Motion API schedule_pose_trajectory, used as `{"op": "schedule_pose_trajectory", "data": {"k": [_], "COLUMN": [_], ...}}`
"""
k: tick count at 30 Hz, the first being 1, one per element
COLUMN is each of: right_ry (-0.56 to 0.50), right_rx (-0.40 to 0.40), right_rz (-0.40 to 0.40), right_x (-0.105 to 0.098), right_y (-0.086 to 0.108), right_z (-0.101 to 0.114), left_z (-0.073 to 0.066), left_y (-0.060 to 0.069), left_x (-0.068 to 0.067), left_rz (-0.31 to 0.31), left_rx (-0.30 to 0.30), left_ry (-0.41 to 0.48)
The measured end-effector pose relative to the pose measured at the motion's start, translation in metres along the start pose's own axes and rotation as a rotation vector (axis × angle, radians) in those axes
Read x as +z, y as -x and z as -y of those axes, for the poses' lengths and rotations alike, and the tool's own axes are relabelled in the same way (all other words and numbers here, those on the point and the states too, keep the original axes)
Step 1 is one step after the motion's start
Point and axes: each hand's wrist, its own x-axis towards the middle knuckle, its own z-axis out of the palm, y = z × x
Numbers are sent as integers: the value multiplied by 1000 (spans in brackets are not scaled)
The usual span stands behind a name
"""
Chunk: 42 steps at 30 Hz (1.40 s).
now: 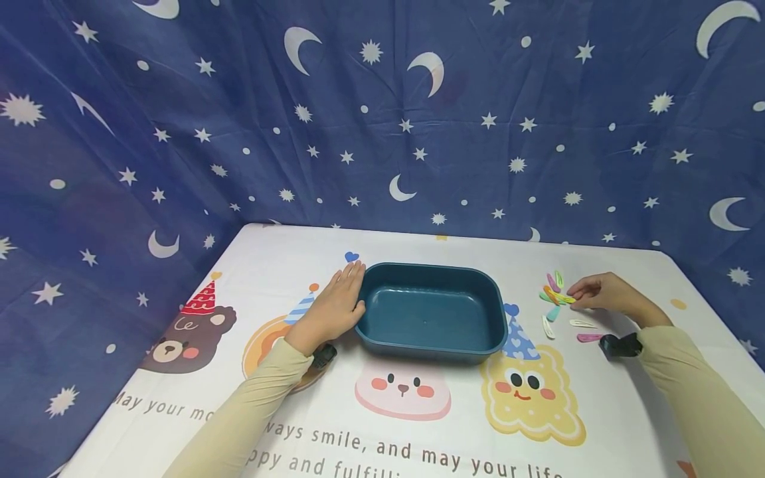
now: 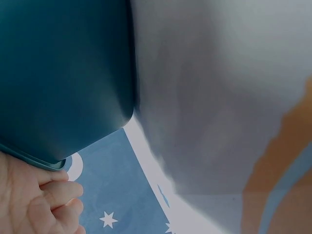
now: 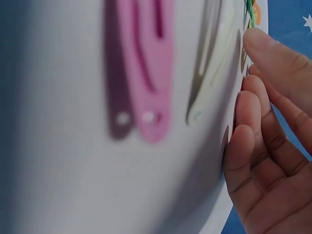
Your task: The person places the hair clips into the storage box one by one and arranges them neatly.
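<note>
A dark teal plastic basin [image 1: 430, 342] stands on the table. My left hand [image 1: 336, 302] rests against its left rim with fingers extended; in the left wrist view those fingers [image 2: 61, 192] lie along the basin's edge. At the right lies a small pile of colourful hair clips [image 1: 556, 295]. My right hand [image 1: 606, 297] is at the pile's right side, thumb and fingers slightly bent near a yellow clip [image 1: 564, 299]. A gap shows between thumb and forefinger in the right wrist view, with a pink hair clip [image 3: 151, 73] and a white hair clip [image 3: 207, 63] close by.
The table has a white cloth [image 1: 382, 458] printed with cartoon figures and lettering. A blue curtain [image 1: 358, 166] with moons and stars hangs behind and to the left. Loose clips, one white [image 1: 548, 327] and one pink [image 1: 589, 338], lie near the pile.
</note>
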Motion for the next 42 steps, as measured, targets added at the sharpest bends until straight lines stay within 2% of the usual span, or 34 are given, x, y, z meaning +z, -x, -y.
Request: {"op": "schedule_pose_trajectory", "data": {"k": [6,20,31,42], "right_ry": [-6,-5,14,28], "right_rx": [-24,5,-37,-38], "right_rz": [-4,-2,-8,-27], "right_x": [0,0,-1,0], "right_y": [-1,-2,-4,-4], "right_z": [1,0,0,-1], "left_z": [-1,-1,-1,-1], "left_y": [1,1,1,0], "left_x": [-1,-1,-2,0], "left_rz": [4,5,13,6], "left_rx": [-2,1,-8,-8], "left_ry": [7,7,4,0]}}
